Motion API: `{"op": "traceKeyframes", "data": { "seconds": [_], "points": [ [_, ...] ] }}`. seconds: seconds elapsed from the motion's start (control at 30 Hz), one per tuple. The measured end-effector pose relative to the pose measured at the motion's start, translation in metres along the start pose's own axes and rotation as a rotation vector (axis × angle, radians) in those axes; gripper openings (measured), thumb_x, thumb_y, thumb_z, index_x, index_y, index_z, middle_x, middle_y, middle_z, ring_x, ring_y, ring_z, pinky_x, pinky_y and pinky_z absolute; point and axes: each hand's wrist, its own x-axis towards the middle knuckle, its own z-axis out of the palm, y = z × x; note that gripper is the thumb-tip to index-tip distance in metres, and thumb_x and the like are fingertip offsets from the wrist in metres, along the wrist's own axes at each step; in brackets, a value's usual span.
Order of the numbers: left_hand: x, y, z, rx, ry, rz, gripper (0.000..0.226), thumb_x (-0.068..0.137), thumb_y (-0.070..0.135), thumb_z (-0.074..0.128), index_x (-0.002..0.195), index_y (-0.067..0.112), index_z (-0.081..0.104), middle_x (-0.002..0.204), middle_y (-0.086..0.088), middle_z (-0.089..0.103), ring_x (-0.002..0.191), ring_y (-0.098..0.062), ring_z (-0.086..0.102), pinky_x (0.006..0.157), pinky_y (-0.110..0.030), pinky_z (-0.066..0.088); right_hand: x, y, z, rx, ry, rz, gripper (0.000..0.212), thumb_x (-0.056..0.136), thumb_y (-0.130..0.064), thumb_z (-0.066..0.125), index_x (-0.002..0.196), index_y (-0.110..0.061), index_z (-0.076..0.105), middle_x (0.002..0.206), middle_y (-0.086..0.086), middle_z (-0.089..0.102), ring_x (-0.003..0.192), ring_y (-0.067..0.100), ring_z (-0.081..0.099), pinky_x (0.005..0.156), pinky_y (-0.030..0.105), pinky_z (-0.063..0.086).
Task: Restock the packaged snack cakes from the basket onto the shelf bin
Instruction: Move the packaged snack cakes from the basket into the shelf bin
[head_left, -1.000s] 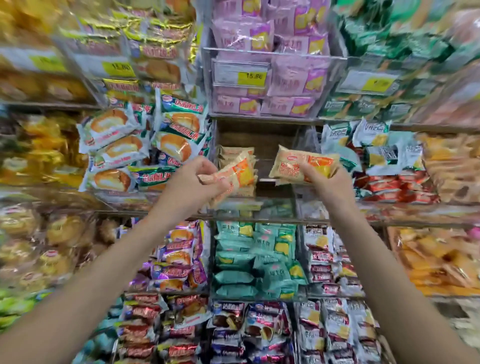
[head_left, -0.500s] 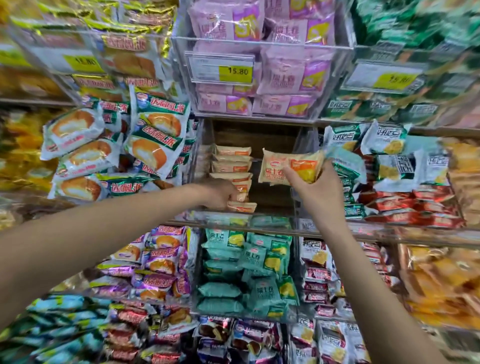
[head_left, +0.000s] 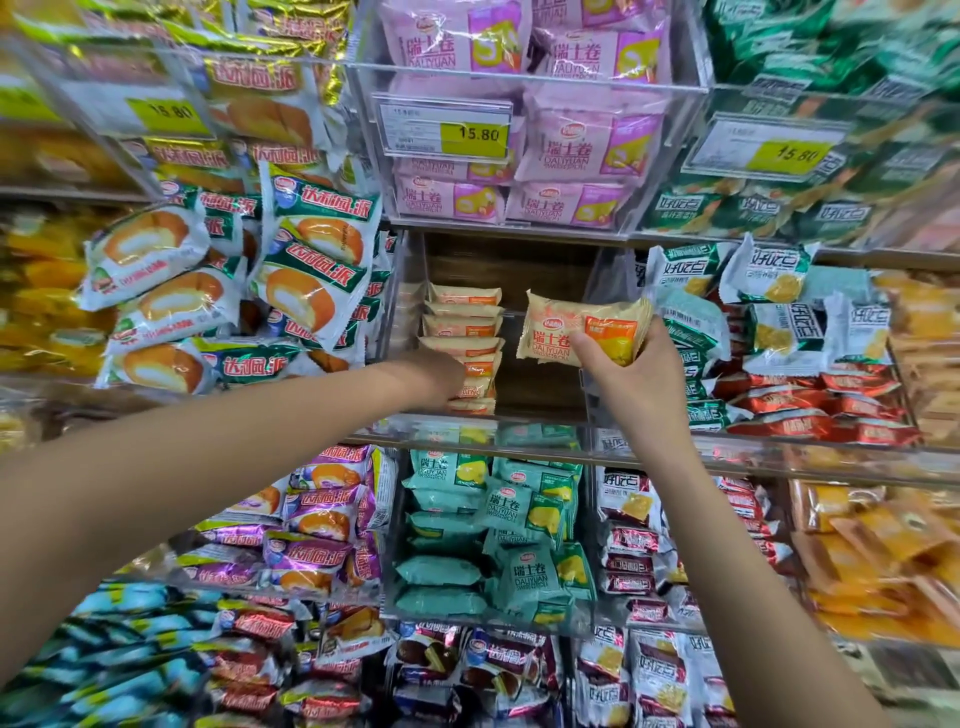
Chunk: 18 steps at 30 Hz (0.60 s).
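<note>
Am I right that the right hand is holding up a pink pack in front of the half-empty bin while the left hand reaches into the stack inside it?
Not quite: the head view shows the right hand holding an orange pack, not pink. The rest stands.

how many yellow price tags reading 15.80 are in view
3, all on the upper row of clear bins: left yellow price tag, middle yellow price tag, right yellow price tag. Others may be hidden.
</note>
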Motion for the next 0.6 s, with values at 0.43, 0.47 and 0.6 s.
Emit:
{"op": "traceKeyframes", "data": {
  "seconds": [0.43, 0.47, 0.6],
  "points": [
    [-0.044, -0.006, -0.059, -0.741, 0.452, 0.466, 0.065, 0.085, 0.054, 0.056, 0.142, 0.038, 0.028, 0.126, 0.022, 0.045, 0.099, 0.018, 0.044, 0.070, 0.003, 0.031, -0.001, -0.015, 0.001, 0.132, -0.225, -0.004, 0.027, 0.077, -0.035, 0.075, 0.093, -0.032, 0.054, 0.085, -0.014, 0.066, 0.069, -0.008, 0.062, 0.058, 0.008, 0.046],
    [-0.042, -0.007, -0.059, -0.647, 0.393, 0.482, 0.070, 0.085, 0.054, 0.057, 0.144, 0.034, 0.025, 0.120, 0.021, 0.048, 0.091, 0.018, 0.049, 0.065, 0.005, 0.033, 0.000, -0.015, 0.001, 0.166, -0.257, 0.010, 0.026, 0.077, -0.034, 0.075, 0.093, -0.031, 0.055, 0.079, -0.016, 0.066, 0.064, -0.009, 0.061, 0.056, 0.010, 0.046],
    [-0.029, -0.010, -0.058, -0.647, 0.279, 0.442, 0.075, 0.081, 0.051, 0.064, 0.143, 0.028, 0.027, 0.117, 0.018, 0.048, 0.092, 0.009, 0.051, 0.068, -0.005, 0.040, 0.001, -0.012, 0.000, 0.151, -0.343, -0.009, 0.035, 0.080, -0.036, 0.073, 0.109, -0.025, 0.057, 0.089, -0.015, 0.066, 0.074, -0.009, 0.061, 0.066, 0.011, 0.045]
  ]
}}
